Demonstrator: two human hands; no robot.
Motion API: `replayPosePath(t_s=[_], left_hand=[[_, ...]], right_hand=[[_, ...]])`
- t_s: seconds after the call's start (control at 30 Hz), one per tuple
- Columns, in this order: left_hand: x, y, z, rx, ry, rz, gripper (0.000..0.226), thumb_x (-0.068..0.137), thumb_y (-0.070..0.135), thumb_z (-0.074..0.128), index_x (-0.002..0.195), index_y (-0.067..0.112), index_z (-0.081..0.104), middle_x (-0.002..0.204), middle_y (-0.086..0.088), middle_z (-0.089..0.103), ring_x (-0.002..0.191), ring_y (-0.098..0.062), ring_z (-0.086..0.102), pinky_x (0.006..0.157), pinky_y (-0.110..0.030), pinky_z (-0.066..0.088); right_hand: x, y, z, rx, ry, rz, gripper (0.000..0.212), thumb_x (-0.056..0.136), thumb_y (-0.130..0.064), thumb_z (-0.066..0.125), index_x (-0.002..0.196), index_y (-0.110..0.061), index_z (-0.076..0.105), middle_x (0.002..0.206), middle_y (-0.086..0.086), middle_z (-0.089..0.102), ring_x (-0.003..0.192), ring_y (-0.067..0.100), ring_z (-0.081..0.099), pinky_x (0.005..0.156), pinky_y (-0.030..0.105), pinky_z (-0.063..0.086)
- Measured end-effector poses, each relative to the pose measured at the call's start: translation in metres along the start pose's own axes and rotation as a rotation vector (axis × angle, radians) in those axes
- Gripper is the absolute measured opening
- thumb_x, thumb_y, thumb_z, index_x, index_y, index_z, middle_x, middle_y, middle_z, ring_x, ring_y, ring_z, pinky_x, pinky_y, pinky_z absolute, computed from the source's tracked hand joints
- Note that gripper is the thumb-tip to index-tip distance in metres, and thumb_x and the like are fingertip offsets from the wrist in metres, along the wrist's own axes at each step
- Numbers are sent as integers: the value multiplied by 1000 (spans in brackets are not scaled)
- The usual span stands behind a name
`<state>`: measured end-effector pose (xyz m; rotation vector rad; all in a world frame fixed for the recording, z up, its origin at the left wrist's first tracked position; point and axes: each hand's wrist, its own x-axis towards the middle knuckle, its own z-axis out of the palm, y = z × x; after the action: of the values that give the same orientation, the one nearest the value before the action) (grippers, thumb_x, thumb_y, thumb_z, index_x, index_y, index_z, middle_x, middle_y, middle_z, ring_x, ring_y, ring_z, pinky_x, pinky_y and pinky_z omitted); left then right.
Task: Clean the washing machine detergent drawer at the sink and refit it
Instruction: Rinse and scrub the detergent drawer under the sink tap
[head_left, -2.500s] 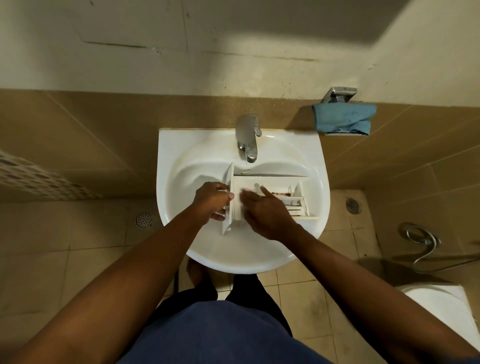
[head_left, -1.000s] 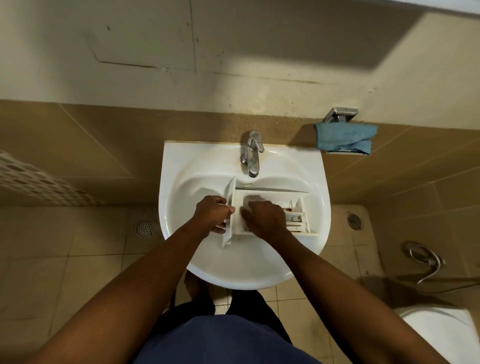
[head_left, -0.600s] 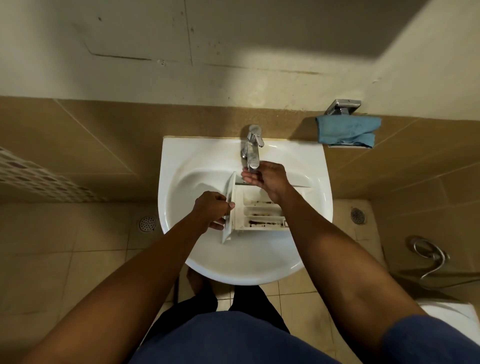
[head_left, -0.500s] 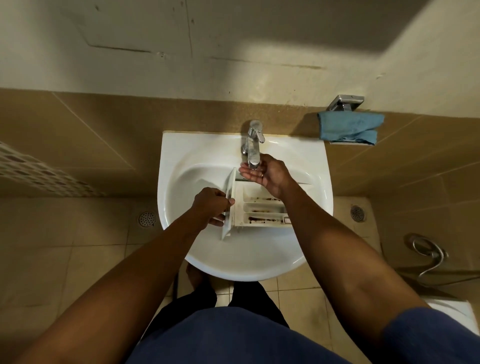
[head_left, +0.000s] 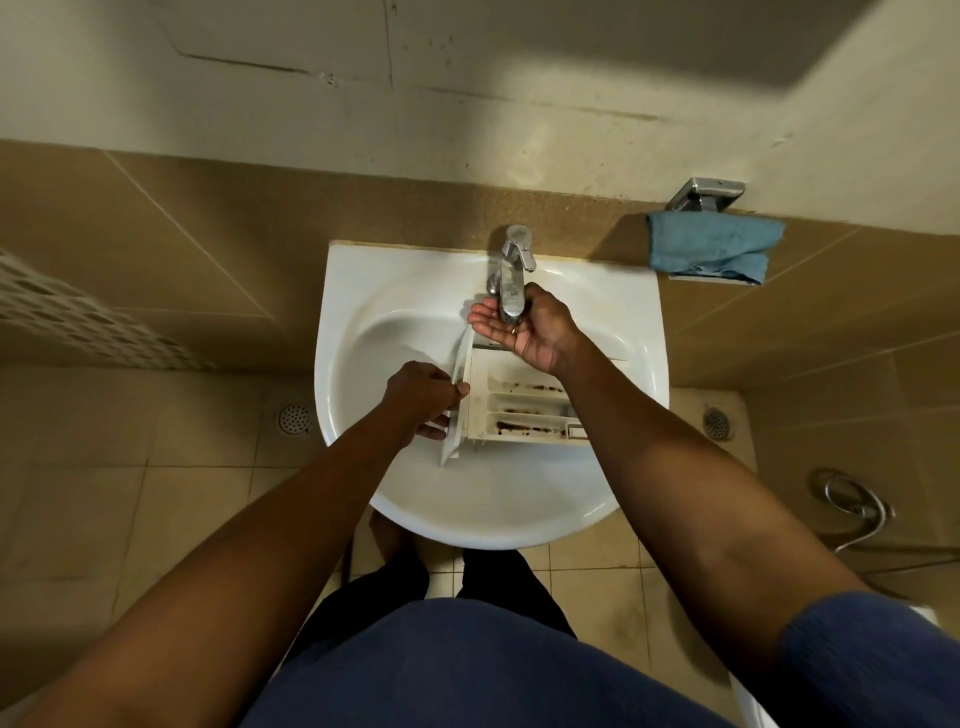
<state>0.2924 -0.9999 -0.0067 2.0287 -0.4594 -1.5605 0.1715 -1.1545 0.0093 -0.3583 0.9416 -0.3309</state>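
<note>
I see the sink (head_left: 363, 270) holding the detergent drawer (head_left: 524, 410), with open basin left of its front panel and toward me. My left hand (head_left: 423, 397) grips that panel. My right hand (head_left: 524, 327), earlier inside the drawer, now cups loosely under the tap (head_left: 511, 280) and holds nothing.

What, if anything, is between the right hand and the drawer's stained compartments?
Nothing visible. The right hand is cupped under the spout of the tap, just past the far edge of the drawer, whose stained compartments lie uncovered in the sink. The left hand grips only the front panel, at the drawer's left end.
</note>
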Motion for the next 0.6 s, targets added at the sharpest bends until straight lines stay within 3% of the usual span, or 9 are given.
replayPosePath(t_s=[0.13,0.27,0.43,0.6], left_hand=[[1,-1,1,2,-3,-9,25,93,25,76,109,8,66,100,-14,75,85,-31,75,66,-42,64],[1,-3,1,2,1,-11,26,94,26,75,110,8,67,99,-14,75,84,-31,76,62,-40,63],[1,-3,1,18,5,-9,25,94,26,75,108,8,68,98,-14,75,84,-31,76,63,-41,64],[1,-3,1,24,13,2,22,95,26,74,105,8,69,96,-14,76,83,-31,76,63,-41,64]], right_hand=[[-2,-2,2,16,-3,12,61,108,-26,27,93,15,70,94,29,74,81,38,77,76,46,62],[-3,-1,0,33,-27,9,68,108,-24,27,78,13,75,91,28,75,79,37,77,74,45,63],[-2,2,-5,67,-29,13,65,106,-21,29,78,14,75,92,29,74,80,37,77,75,45,63],[-9,13,-12,-104,51,29,52,102,-14,33,87,15,74,97,31,74,86,39,76,74,43,65]])
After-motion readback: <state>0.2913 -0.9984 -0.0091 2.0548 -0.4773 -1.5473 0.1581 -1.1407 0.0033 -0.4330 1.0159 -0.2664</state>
